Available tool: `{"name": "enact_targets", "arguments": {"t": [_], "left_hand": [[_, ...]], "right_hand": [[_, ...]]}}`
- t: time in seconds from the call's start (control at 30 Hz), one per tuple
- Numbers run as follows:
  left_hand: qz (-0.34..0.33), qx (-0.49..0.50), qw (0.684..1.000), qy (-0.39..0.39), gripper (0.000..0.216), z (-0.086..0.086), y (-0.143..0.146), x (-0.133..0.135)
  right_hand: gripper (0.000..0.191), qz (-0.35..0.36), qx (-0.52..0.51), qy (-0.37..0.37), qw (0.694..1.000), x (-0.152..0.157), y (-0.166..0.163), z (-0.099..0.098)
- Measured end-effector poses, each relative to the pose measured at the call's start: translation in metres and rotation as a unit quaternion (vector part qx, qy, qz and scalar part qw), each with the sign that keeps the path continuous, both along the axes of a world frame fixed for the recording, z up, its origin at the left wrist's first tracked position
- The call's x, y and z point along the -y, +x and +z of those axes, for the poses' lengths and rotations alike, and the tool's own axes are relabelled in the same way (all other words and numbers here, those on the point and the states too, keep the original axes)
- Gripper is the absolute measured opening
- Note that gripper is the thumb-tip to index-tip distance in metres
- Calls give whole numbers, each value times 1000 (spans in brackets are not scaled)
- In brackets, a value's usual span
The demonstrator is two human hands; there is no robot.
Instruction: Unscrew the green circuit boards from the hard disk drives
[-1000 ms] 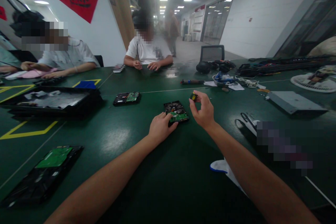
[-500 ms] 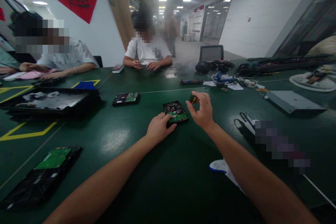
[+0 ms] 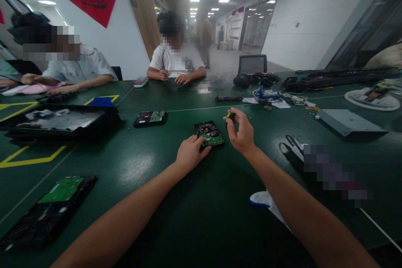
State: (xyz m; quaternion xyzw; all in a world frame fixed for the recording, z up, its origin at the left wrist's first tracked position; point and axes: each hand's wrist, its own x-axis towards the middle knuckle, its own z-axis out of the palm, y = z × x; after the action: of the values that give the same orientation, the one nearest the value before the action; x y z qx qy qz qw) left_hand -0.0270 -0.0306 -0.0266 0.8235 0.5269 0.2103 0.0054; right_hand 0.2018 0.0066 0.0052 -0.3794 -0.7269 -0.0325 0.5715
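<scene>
A hard drive [image 3: 209,131] with its green circuit board facing up lies on the dark green table ahead of me. My left hand [image 3: 191,153] grips its near left edge, with fingers on the board and the thumb along the front. Just right of the drive and above the table, my right hand [image 3: 241,132] is closed around a black and yellow screwdriver handle [image 3: 230,117]. The screwdriver's shaft cannot be made out. A second hard drive [image 3: 150,118] lies farther left, and a larger-looking one [image 3: 53,207] is at the near left.
At left stands a black tray [image 3: 63,119]. A grey metal box [image 3: 351,122], a white fan grille [image 3: 372,99] and a heap of cables [image 3: 265,94] lie to the right. A white, blue-edged cloth item [image 3: 264,199] is under my right forearm. Two people [image 3: 176,60] sit across the table.
My right hand has turned the screwdriver handle in its fingers, and more of the yellow part shows. My left hand and the hard drive stay in place.
</scene>
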Motion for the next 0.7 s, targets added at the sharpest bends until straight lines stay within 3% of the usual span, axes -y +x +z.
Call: {"name": "enact_targets", "arguments": {"t": [0.17, 0.33, 0.53, 0.7], "left_hand": [[-21, -7, 1000, 3, 36, 1, -4, 0], [0, -19, 1000, 4, 45, -1, -1, 1], [12, -16, 1000, 2, 36, -1, 3, -1], [-1, -4, 1000, -3, 35, 0, 0, -1]], "right_hand": [[43, -33, 8, 21, 999, 0, 1, 0], [42, -3, 5, 17, 1000, -1, 0, 0], [41, -36, 12, 31, 999, 0, 0, 1], [44, -4, 1, 17, 1000, 0, -1, 0]]}}
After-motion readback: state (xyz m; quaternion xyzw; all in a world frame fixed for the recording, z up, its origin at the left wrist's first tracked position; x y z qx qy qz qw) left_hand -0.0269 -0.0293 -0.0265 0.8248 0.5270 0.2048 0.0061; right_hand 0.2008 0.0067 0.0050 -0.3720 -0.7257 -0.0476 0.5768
